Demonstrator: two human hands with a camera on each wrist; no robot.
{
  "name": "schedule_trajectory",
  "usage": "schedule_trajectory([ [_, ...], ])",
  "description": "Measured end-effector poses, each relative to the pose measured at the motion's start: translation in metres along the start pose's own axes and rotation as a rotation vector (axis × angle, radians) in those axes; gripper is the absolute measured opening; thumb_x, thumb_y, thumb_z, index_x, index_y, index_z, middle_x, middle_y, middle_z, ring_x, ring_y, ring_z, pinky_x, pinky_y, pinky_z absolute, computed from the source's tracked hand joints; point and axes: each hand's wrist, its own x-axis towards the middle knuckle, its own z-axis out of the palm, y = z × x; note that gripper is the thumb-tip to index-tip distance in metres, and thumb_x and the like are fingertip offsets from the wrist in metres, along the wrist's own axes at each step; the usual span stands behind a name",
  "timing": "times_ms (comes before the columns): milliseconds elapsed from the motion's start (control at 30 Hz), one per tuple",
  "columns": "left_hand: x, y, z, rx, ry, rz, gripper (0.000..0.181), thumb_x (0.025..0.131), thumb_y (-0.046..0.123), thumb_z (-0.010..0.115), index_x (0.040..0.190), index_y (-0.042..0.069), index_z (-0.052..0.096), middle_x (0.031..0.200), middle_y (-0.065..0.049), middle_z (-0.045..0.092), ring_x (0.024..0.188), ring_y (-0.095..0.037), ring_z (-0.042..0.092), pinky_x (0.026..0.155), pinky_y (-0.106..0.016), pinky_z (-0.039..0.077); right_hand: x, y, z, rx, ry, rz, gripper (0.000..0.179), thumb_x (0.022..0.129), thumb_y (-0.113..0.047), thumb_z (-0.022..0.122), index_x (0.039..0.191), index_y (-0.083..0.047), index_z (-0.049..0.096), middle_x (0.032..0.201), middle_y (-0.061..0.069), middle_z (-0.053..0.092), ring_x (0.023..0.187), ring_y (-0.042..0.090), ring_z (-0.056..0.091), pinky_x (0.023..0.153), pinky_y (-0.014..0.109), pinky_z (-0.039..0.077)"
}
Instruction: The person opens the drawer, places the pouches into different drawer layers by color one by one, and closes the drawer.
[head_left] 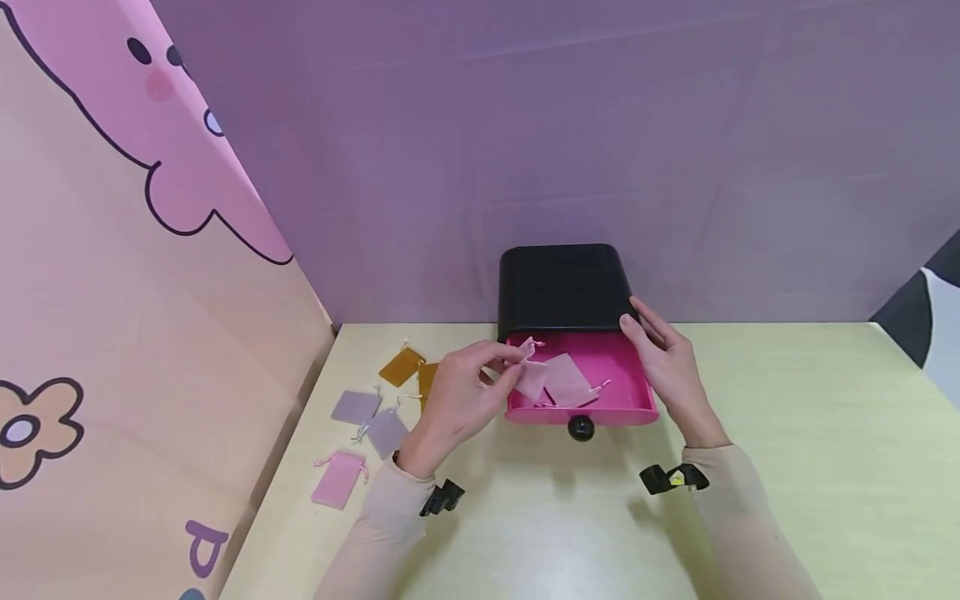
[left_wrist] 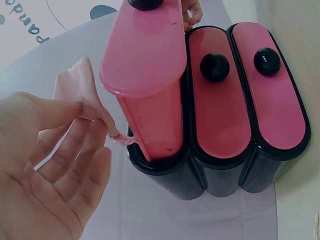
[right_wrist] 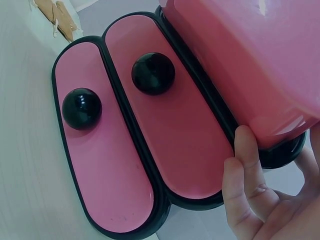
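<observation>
My left hand point(head_left: 465, 396) pinches a pale pink drawstring pouch point(left_wrist: 75, 90) between thumb and fingers, over the left side of a pulled-out pink drawer point(head_left: 622, 417). The pouch's twisted cord hangs toward the drawer's side in the left wrist view. Inside the drawer lies another pale pink pouch point(head_left: 568, 382). The drawer belongs to a black cabinet point(head_left: 566, 287) and has a round black knob point(head_left: 581, 428). My right hand point(head_left: 675, 375) rests against the cabinet's right front corner, its fingertips point(right_wrist: 245, 137) touching the black frame beside the top drawer.
Two lower pink drawers point(right_wrist: 170, 135) with black knobs sit closed beneath the top one. On the table's left lie mustard pouches point(head_left: 402, 367), greyish-lilac pouches point(head_left: 356, 407) and a pink pouch point(head_left: 339, 480). A purple cloth wall point(head_left: 420, 208) stands right behind the cabinet.
</observation>
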Motion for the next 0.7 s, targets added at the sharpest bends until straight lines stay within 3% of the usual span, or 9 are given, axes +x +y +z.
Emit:
schedule_trajectory([
  [233,0.007,0.002,0.005,-0.008,-0.003,0.025,0.017,0.098,0.016,0.077,0.114,0.013,0.081,0.099,0.0,0.079,0.081,-0.011,0.067,0.068,-0.024,0.058,0.0,0.0,0.001,0.005,0.0,0.001,0.071,0.105,-0.059,0.056,0.167,-0.032,0.035,0.175,0.01,0.031,0.162,0.037,0.031,0.126,0.059,0.032],
  [433,0.014,0.002,0.012,0.021,-0.006,0.039,0.018,0.098,0.016,0.078,0.115,0.014,0.082,0.097,0.001,0.078,0.077,-0.01,0.062,0.064,-0.02,0.051,0.0,-0.001,0.0,0.002,-0.003,-0.002,0.07,0.106,-0.059,0.055,0.167,-0.033,0.035,0.175,0.009,0.031,0.162,0.037,0.031,0.126,0.059,0.031],
  [700,0.018,0.0,0.021,0.036,-0.034,0.015,0.019,0.098,0.018,0.077,0.116,0.014,0.081,0.104,-0.001,0.08,0.079,-0.011,0.063,0.067,-0.019,0.052,-0.001,-0.001,0.0,0.002,-0.001,-0.002,0.07,0.106,-0.059,0.055,0.167,-0.032,0.035,0.175,0.009,0.031,0.162,0.037,0.031,0.126,0.058,0.032],
])
